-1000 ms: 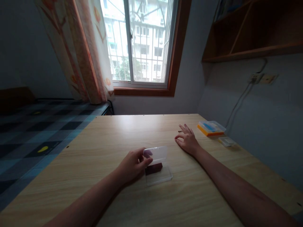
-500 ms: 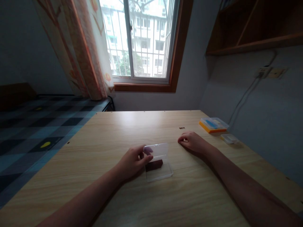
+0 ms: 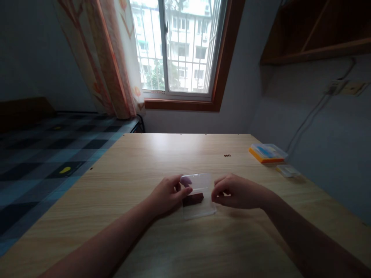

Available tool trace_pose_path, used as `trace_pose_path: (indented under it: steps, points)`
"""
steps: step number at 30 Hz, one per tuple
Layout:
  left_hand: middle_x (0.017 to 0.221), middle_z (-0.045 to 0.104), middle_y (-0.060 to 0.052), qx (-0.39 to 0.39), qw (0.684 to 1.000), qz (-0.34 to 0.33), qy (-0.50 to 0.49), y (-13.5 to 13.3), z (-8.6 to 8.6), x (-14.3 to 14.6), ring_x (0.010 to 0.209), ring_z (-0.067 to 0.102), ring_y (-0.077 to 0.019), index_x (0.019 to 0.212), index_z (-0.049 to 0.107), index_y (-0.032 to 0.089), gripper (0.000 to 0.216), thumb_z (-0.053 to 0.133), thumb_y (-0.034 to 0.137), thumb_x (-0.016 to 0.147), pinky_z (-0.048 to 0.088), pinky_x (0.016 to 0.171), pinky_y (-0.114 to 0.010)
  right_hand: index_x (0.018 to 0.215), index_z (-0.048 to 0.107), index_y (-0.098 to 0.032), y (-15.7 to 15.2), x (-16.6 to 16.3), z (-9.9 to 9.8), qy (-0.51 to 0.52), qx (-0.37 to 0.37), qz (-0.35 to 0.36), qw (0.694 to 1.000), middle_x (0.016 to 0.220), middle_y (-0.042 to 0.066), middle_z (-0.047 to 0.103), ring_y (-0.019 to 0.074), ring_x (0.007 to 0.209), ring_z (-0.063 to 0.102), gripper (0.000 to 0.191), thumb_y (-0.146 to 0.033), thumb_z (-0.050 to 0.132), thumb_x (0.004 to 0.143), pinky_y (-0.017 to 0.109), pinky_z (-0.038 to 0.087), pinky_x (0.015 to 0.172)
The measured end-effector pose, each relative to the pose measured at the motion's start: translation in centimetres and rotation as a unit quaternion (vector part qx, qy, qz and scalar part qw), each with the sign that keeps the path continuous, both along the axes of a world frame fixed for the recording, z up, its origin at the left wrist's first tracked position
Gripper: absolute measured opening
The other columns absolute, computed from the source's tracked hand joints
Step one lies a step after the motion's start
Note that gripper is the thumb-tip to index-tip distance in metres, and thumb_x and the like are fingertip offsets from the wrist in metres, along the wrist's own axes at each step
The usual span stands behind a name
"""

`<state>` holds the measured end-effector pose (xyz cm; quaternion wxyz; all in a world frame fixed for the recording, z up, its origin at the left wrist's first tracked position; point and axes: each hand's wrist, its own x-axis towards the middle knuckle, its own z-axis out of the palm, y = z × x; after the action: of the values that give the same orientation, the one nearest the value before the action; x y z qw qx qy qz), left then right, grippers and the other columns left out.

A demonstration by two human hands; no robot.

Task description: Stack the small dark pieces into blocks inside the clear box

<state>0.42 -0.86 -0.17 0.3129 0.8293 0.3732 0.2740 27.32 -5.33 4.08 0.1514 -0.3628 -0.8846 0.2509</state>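
A clear plastic box [image 3: 207,208] with its lid tilted up rests on the wooden table. Inside lies a bundle of dark brown strips or sticks [image 3: 193,199], too small to name exactly. My left hand [image 3: 171,193] grips the box at its left side, thumb in front and fingers behind the lid. Just at the right edge of the box is my right hand [image 3: 234,192], its fingertips pressed together. Whatever they may hold is hidden. A short row of several small dark pieces [image 3: 227,155] lies farther back on the table.
An orange case with a clear lid [image 3: 267,153] stands at the table's right edge. In front of it sits a small clear box [image 3: 287,170]. A checked bed [image 3: 87,146] is at the left, and a cable [image 3: 307,116] hangs along the right wall.
My right hand has moved nearer, from close to the row of dark pieces to the right edge of the box. My left hand keeps its grip. The view has shifted slightly.
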Motion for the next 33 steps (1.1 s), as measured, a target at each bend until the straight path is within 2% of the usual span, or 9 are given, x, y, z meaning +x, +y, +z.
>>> trace_pose_path:
  steps: [2, 11, 18, 24, 33]
  points:
    - [0.074, 0.068, -0.002, -0.003, 1.0, -0.002, -0.005, -0.1, 0.0, 0.0, 0.065, 0.058, -0.0165, 0.093, 0.069, 0.016, 0.026, 0.06, 0.04, 0.087, 0.043, 0.062, -0.026, 0.086, 0.075, -0.019, -0.4, -1.0, -0.4, -0.007, 0.005, -0.003, 1.0, 0.078, -0.001, 0.067, 0.0065, 0.065, 0.055, 0.017, -0.011, 0.061, 0.08, 0.017, 0.04, 0.061]
    - [0.071, 0.066, 0.0, 0.005, 1.0, -0.009, -0.012, -0.2, 0.2, 0.1, 0.065, 0.057, -0.0156, 0.091, 0.069, 0.017, 0.021, 0.061, 0.036, 0.086, 0.042, 0.062, -0.025, 0.084, 0.078, -0.024, -1.1, -3.1, -1.5, -0.083, 0.027, -0.102, 0.991, 0.077, 0.0, 0.069, 0.0099, 0.067, 0.056, 0.022, -0.014, 0.059, 0.079, 0.022, 0.037, 0.065]
    - [0.072, 0.065, 0.0, 0.003, 1.0, -0.013, -0.008, -0.2, 0.2, 0.0, 0.065, 0.057, -0.0158, 0.091, 0.068, 0.017, 0.022, 0.061, 0.037, 0.088, 0.043, 0.063, -0.025, 0.094, 0.079, -0.027, -1.2, -2.3, -1.0, -0.069, 0.047, -0.095, 0.992, 0.08, 0.0, 0.07, 0.0107, 0.067, 0.059, 0.03, -0.013, 0.057, 0.079, 0.021, 0.038, 0.064]
    - [0.071, 0.066, -0.001, 0.002, 1.0, -0.006, 0.006, -0.2, 0.0, 0.0, 0.064, 0.057, -0.0159, 0.094, 0.069, 0.018, 0.022, 0.061, 0.037, 0.087, 0.043, 0.063, -0.026, 0.094, 0.08, -0.027, -0.9, -1.3, -1.0, -0.068, 0.049, -0.05, 0.995, 0.083, -0.002, 0.072, 0.0085, 0.064, 0.059, 0.04, -0.006, 0.054, 0.071, 0.02, 0.039, 0.063]
    - [0.07, 0.065, -0.001, 0.004, 1.0, -0.007, 0.004, -0.3, 0.2, 0.1, 0.064, 0.057, -0.0163, 0.095, 0.069, 0.017, 0.025, 0.06, 0.038, 0.086, 0.041, 0.062, -0.026, 0.094, 0.08, -0.026, -0.9, -1.8, -1.1, -0.087, 0.042, -0.061, 0.993, 0.085, -0.001, 0.073, 0.0101, 0.068, 0.062, 0.041, -0.006, 0.053, 0.071, 0.02, 0.041, 0.066]
